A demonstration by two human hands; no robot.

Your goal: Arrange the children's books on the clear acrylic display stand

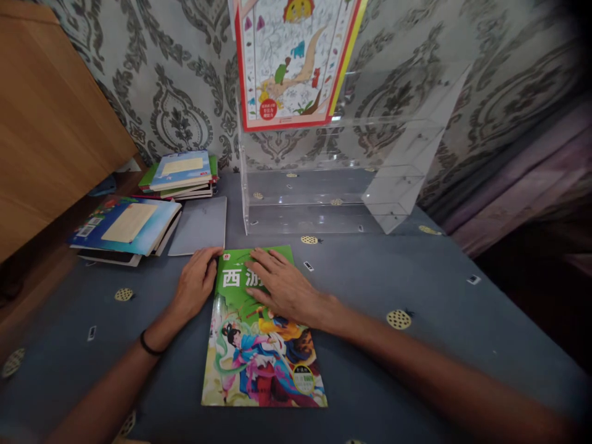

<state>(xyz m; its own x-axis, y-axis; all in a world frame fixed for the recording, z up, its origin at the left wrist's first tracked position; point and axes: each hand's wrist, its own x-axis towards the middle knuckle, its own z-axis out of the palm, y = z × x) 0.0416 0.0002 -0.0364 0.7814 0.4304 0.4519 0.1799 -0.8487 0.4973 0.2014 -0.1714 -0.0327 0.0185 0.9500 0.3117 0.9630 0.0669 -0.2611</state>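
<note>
The right hand [283, 288] rests on the green book [263, 370], the left hand [197, 282] at its left edge, the clear rack [407, 166] behind.

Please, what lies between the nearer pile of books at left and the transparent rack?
In the head view, a thin, flat grey item lies between the nearer pile of books and the transparent rack.

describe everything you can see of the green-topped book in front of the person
The book lies flat and closed on the grey-blue surface. Its glossy-looking cover is green at the top, with large white characters partly hidden, above a colourful illustration of figures in flowing clothes; a round badge sits near the lower right corner. The right hand rests across its upper part, and the left hand seems to touch its upper left corner.
</note>
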